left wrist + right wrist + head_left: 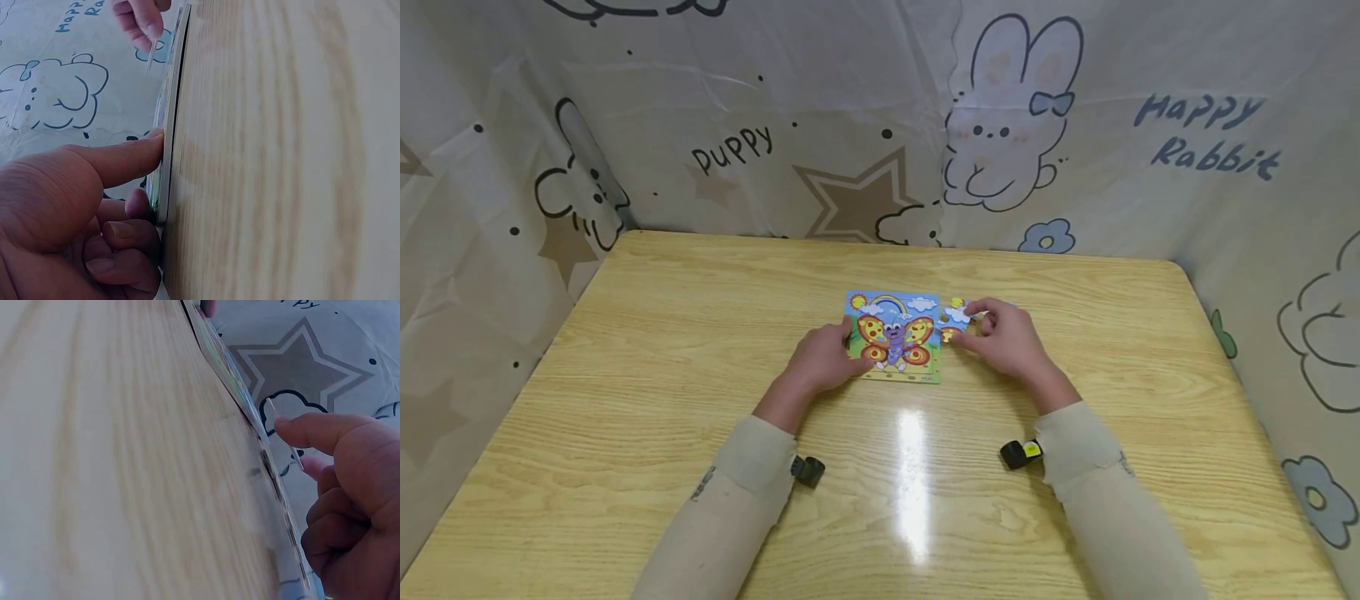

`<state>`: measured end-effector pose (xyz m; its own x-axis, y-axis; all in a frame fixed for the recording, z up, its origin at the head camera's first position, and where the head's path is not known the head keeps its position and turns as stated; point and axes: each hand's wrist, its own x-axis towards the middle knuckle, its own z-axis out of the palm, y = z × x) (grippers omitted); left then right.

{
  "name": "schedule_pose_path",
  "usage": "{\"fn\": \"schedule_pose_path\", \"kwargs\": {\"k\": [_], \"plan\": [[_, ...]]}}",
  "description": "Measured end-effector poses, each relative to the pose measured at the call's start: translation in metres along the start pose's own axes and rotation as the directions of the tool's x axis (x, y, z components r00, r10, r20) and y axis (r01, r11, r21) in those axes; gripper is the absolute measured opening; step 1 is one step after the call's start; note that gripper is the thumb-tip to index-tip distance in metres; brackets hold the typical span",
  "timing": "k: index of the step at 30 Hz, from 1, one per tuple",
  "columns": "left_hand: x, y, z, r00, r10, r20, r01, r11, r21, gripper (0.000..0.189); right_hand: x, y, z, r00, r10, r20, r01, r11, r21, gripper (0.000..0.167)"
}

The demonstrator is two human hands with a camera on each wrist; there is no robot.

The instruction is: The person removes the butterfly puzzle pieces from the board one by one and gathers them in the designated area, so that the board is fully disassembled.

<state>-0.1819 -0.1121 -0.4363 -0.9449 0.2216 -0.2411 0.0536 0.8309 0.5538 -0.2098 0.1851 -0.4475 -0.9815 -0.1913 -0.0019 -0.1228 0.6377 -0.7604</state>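
Note:
A flat square puzzle board [893, 337] with a butterfly picture lies near the table's middle. My left hand [823, 357] grips its left edge, the thumb [134, 161] on the board's face and the other fingers curled against the side. Just right of the board, my right hand [1007, 340] pinches a thin puzzle piece [294, 450] between thumb and fingers, raised off the table. In the right wrist view the piece shows edge-on, so its picture is hidden. More puzzle pieces [957, 302] lie beside the board, partly covered by the right hand.
The wooden table [662, 333] carries the board and pieces. A printed cloth [850, 108] hangs behind and at both sides. Each sleeve has a small black wrist camera [1013, 455] under it. A bright glare streak crosses the table's front.

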Motion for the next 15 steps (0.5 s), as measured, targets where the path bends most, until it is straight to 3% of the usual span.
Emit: {"fn": "schedule_pose_path", "kwargs": {"k": [15], "plan": [[-0.002,0.002,-0.001,1.0,0.001,0.0,-0.001,1.0,-0.01,0.086,-0.016,0.038,-0.035,0.999,-0.031,-0.015,0.03,0.999,-0.043,0.04]]}}
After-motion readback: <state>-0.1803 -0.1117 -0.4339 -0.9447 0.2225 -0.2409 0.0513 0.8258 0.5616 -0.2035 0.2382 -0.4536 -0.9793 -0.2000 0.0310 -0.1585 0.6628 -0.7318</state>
